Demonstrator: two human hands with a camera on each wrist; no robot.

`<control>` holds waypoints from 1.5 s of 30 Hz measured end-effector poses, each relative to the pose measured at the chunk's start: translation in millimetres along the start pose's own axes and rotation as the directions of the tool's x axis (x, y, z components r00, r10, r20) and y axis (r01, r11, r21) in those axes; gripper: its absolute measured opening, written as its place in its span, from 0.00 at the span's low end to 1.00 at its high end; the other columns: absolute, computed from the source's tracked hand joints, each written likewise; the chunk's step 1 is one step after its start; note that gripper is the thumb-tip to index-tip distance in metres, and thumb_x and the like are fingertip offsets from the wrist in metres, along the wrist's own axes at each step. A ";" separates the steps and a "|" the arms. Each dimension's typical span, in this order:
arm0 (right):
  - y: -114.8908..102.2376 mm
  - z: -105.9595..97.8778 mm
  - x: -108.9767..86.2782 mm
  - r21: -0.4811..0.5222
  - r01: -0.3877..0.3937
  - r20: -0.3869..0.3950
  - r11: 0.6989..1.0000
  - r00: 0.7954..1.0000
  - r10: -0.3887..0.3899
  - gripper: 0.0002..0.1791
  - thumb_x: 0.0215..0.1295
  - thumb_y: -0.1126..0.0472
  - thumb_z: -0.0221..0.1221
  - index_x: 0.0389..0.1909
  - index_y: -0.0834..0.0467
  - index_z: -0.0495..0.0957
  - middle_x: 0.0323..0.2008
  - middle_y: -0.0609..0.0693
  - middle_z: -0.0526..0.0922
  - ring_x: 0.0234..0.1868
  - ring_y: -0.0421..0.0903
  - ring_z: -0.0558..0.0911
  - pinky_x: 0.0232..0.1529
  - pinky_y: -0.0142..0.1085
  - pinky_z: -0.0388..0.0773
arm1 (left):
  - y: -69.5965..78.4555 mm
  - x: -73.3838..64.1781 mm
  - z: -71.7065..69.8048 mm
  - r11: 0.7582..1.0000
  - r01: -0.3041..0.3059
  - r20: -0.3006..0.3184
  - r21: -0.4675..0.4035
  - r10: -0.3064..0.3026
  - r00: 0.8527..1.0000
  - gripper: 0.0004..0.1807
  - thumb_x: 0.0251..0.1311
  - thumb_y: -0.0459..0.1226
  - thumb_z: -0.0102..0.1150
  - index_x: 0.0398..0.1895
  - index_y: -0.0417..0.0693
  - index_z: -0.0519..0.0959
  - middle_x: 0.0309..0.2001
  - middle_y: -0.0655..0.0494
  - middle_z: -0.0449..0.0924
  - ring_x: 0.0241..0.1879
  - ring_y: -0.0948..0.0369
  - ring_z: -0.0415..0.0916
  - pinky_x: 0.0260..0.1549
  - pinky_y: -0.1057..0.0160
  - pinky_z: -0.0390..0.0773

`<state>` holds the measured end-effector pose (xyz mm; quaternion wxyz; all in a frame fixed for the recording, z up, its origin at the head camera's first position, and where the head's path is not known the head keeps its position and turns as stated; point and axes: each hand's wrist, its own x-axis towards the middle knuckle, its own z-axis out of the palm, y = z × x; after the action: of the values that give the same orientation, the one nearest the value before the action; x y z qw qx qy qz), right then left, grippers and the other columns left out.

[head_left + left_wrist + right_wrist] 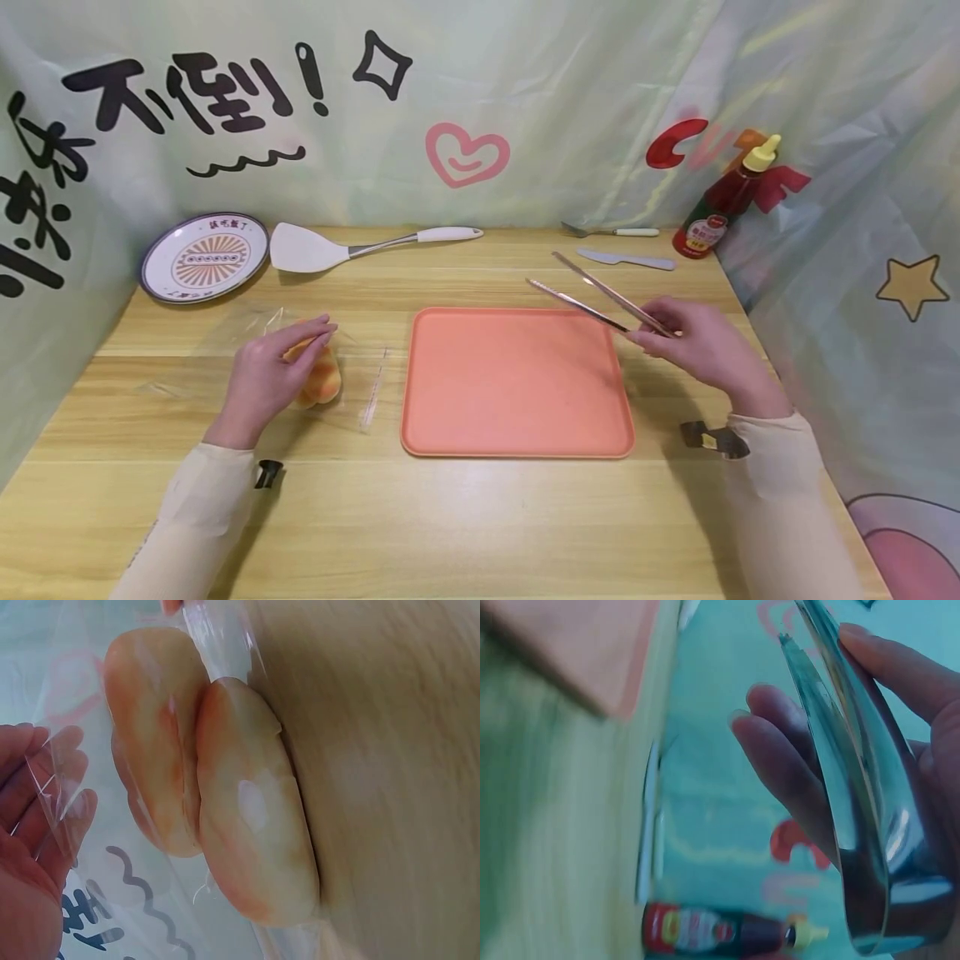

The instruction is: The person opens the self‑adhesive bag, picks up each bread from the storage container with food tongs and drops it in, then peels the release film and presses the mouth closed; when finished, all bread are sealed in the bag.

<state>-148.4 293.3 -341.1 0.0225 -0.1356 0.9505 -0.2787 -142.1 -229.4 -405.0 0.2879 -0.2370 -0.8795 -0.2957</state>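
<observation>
On the tabletop (480, 517), left of the orange tray (516, 382), the left hand (266, 379) rests with loosely curved fingers (52, 802) on a clear bag (225, 350) holding two buns (217, 802). Right of the tray, the right hand (701, 346) grips metal tongs (600, 298), tips parted above the tray's far corner. Beyond the tray lie a spatula (352, 245), plate (204, 256), fork (609, 231), knife (626, 260) and sauce bottle (723, 204).

Light wooden table (480, 517) with a salmon-pink tray (514, 382) lying flat mid-table. Along the back edge: patterned plate (204, 256), white spatula (352, 245), fork (609, 231), pale knife (627, 260), red sauce bottle (723, 202). On the left, clear plastic bag (255, 350) with two buns (318, 377) inside.
</observation>
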 end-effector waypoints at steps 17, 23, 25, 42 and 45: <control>62.3 -7.6 -39.5 -0.061 -0.231 -0.092 0.971 0.970 0.225 0.26 0.64 0.45 0.64 0.45 0.65 0.76 0.35 0.58 0.83 0.34 0.53 0.78 0.25 0.38 0.73 | 1.2 0.1 -2.0 1.000 0.010 0.005 0.003 -0.010 1.000 0.14 0.51 0.24 0.71 0.42 0.41 0.87 0.44 0.48 0.85 0.37 0.49 0.85 0.29 0.56 0.80; 73.6 -5.3 -46.6 -0.069 -0.260 -0.093 0.963 0.963 0.253 0.27 0.66 0.45 0.63 0.43 0.68 0.75 0.36 0.61 0.83 0.35 0.55 0.79 0.30 0.39 0.73 | 0.5 -0.2 -2.7 1.000 -0.004 -0.004 0.003 0.004 1.000 0.14 0.51 0.24 0.71 0.42 0.41 0.87 0.44 0.48 0.85 0.36 0.50 0.85 0.27 0.56 0.80; 77.4 -4.2 -50.0 -0.072 -0.272 -0.090 0.960 0.960 0.265 0.28 0.66 0.45 0.62 0.43 0.69 0.74 0.37 0.63 0.82 0.36 0.55 0.79 0.31 0.40 0.74 | 0.1 -0.5 -2.6 1.000 -0.005 -0.005 -0.001 0.005 1.000 0.14 0.51 0.24 0.70 0.42 0.41 0.87 0.45 0.48 0.85 0.36 0.50 0.85 0.27 0.56 0.80; 96.4 1.0 -70.1 -0.080 -0.376 -0.062 0.923 0.926 0.372 0.32 0.68 0.39 0.57 0.42 0.70 0.73 0.34 0.62 0.78 0.31 0.54 0.76 0.26 0.39 0.72 | -1.7 -4.1 -2.3 1.000 0.030 0.015 0.007 -0.030 0.999 0.13 0.52 0.24 0.70 0.42 0.40 0.86 0.45 0.47 0.85 0.40 0.47 0.84 0.34 0.52 0.81; 97.9 1.2 -71.6 -0.074 -0.395 -0.050 0.916 0.919 0.392 0.34 0.68 0.38 0.56 0.42 0.71 0.72 0.34 0.62 0.79 0.31 0.54 0.76 0.25 0.38 0.72 | -2.0 -3.7 -2.4 1.000 0.023 0.011 0.012 -0.023 1.000 0.14 0.51 0.24 0.70 0.42 0.40 0.86 0.45 0.47 0.85 0.40 0.47 0.84 0.32 0.51 0.81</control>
<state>-103.4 391.1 -397.0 0.0562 0.0620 0.9693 -0.2313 -139.7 -233.3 -406.5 0.2809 -0.2267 -0.8855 -0.2924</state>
